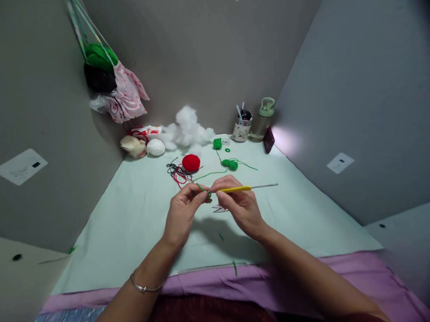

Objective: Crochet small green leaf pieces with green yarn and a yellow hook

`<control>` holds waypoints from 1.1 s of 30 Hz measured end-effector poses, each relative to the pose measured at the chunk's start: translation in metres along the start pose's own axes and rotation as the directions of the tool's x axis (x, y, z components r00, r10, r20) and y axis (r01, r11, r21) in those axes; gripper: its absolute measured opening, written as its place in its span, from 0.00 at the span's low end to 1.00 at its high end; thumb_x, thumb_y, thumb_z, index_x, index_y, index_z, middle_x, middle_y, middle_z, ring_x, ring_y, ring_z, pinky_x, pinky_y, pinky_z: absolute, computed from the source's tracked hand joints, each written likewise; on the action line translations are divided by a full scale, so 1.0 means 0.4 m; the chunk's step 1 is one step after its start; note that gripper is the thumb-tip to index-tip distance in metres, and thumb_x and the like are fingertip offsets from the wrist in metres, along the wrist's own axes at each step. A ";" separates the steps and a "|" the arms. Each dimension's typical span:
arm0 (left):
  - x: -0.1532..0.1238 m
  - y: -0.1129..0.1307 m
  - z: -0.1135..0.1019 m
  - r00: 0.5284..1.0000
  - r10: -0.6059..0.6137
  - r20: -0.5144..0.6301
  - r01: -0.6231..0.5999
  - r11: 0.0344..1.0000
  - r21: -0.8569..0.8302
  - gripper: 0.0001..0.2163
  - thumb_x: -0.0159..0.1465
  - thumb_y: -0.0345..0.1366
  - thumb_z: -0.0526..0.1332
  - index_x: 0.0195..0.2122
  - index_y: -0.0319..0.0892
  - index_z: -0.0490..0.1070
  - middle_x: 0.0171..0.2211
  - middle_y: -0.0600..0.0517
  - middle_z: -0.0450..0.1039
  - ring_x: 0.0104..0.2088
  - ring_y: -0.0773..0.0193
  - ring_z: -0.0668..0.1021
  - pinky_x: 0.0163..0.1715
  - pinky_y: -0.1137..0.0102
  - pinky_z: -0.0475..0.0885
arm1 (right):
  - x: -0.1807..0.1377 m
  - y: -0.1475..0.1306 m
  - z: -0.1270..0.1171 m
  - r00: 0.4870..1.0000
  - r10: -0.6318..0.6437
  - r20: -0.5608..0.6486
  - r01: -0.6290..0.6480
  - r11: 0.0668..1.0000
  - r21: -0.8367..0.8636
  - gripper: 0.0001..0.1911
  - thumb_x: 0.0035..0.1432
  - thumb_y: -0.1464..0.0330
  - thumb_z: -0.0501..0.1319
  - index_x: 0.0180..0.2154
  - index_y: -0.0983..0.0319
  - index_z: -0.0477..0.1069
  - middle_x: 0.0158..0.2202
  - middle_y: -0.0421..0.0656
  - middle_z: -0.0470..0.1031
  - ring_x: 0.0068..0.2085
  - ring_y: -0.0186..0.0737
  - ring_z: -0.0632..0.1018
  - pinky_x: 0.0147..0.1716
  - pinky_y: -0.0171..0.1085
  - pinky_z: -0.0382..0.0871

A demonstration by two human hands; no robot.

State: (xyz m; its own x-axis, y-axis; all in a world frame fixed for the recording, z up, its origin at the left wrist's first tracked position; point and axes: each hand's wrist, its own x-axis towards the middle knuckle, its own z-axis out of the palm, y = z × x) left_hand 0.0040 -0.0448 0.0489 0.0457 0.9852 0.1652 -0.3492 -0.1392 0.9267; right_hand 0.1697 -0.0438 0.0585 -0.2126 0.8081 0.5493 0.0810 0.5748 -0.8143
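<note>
My left hand [183,209] pinches a small piece of green crochet work [209,196] between thumb and fingers. Green yarn [210,174] runs from beside it across the table toward the green pieces at the back. My right hand [239,203] is closed round the yellow handle of a crochet hook [234,189]. One bare metal end of the hook points right, away from the work; whether its other end is in the stitches is hidden by my fingers. Below my hands lies a pair of small scissors [220,209], partly covered by the right hand.
A red yarn ball [191,163] sits beside tangled dark yarn [175,169]. Behind are white stuffing [189,128], a white ball [156,147], green crocheted pieces [230,165], a pen cup [241,129], a bottle [262,121] and a phone [269,140]. Green yarn scraps [235,268] lie near the front edge.
</note>
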 end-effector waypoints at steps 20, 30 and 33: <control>0.016 0.012 -0.043 0.969 -0.228 -0.094 0.223 0.973 -0.063 0.08 0.59 0.40 0.75 0.32 0.42 0.80 0.31 0.53 0.77 0.33 0.65 0.77 0.40 0.70 0.70 | 0.343 0.433 -0.608 0.674 0.325 -0.663 -0.681 -0.072 -0.728 0.24 0.70 0.58 0.56 0.53 0.71 0.77 0.52 0.70 0.79 0.54 0.62 0.80 0.48 0.49 0.68; 0.007 0.017 -0.063 0.961 -0.270 -0.054 0.267 0.962 -0.052 0.08 0.61 0.42 0.74 0.32 0.44 0.80 0.31 0.52 0.76 0.34 0.63 0.75 0.40 0.69 0.69 | 0.324 0.429 -0.629 0.717 0.328 -0.616 -0.574 -0.223 -0.788 0.25 0.71 0.57 0.52 0.53 0.66 0.78 0.47 0.64 0.82 0.48 0.61 0.82 0.41 0.47 0.68; 0.005 0.016 -0.067 0.964 -0.264 -0.037 0.263 0.964 -0.044 0.09 0.61 0.43 0.73 0.32 0.44 0.80 0.31 0.51 0.76 0.34 0.63 0.74 0.38 0.69 0.69 | 0.285 0.407 -0.605 0.769 0.350 -0.534 -0.480 -0.234 -0.845 0.22 0.70 0.59 0.53 0.53 0.65 0.78 0.49 0.63 0.82 0.48 0.60 0.82 0.42 0.47 0.68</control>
State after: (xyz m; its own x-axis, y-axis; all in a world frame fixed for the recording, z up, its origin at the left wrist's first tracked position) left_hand -0.0233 -0.0411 0.0462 0.1019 0.9900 -0.0980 -0.3661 0.1289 0.9216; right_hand 0.3941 0.1731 0.0341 0.3851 0.8918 0.2376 0.9062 -0.4141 0.0854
